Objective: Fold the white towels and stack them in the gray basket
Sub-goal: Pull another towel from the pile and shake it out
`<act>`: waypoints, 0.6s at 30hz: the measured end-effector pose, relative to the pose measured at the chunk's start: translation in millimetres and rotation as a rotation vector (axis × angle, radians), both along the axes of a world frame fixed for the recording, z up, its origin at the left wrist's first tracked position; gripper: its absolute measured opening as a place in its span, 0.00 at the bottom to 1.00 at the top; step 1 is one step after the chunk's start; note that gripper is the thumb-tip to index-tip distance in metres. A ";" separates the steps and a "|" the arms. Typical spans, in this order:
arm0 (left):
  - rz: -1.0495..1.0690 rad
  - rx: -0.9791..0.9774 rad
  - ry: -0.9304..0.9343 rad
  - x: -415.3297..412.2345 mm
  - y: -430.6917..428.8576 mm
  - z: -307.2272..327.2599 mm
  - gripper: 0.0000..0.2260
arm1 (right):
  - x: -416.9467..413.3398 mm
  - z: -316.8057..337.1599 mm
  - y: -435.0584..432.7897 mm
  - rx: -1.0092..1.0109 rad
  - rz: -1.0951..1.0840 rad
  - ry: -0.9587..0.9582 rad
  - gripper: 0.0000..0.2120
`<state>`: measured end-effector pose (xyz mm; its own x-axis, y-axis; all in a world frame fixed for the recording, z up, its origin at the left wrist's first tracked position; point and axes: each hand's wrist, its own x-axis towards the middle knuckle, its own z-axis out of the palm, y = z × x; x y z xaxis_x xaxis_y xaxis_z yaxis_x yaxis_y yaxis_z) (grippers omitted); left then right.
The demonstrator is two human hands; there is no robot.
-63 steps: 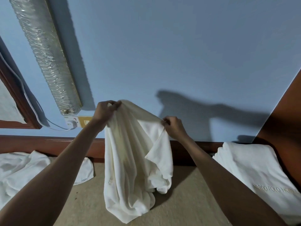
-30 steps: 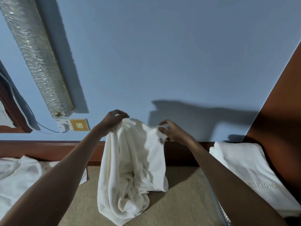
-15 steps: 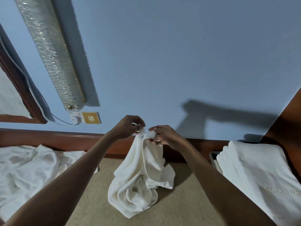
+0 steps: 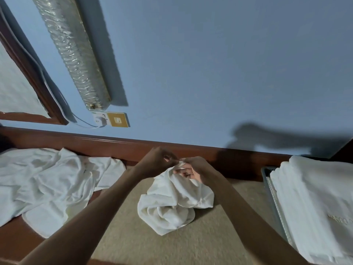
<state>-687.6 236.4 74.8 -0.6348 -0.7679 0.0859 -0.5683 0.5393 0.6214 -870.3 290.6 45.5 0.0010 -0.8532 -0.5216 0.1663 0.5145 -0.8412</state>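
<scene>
A white towel hangs bunched from both hands, its lower part heaped on the beige mat. My left hand pinches the towel's top edge. My right hand grips the same edge right beside it, the two hands almost touching. At the right, the gray basket shows only its rim, with a stack of folded white towels in it. A pile of loose white towels lies at the left.
A brown wooden ledge runs along the blue wall behind the mat. A silver foil duct slants down to a wall socket with a white cable. A dark wooden panel stands at the far right.
My hands have come together from apart, gathering the towel's top edge. They have sunk lower, and the hanging towel has crumpled onto the mat.
</scene>
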 end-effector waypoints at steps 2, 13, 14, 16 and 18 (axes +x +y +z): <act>-0.001 -0.007 -0.006 1.5 1.6 -8.2 0.05 | 1.8 -4.8 4.3 0.030 -0.010 -0.022 0.09; -0.028 -0.017 -0.011 18.2 3.7 -15.1 0.04 | 14.8 -8.6 18.0 0.038 0.000 -0.020 0.17; -0.028 -0.023 -0.010 21.1 3.2 -10.3 0.04 | 15.1 -7.2 21.1 0.006 0.051 0.066 0.21; -0.018 -0.034 0.008 27.8 0.8 5.2 0.04 | 15.3 1.4 25.1 -0.081 0.114 0.263 0.24; -0.018 -0.036 0.039 35.2 -4.2 26.1 0.04 | 19.2 18.2 24.6 -0.184 0.150 0.428 0.19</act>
<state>-652.4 232.2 100.9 -0.6439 -0.7524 0.1386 -0.5340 0.5718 0.6228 -851.1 315.2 63.7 -0.0506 -0.9381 -0.3427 -0.2785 0.3428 -0.8972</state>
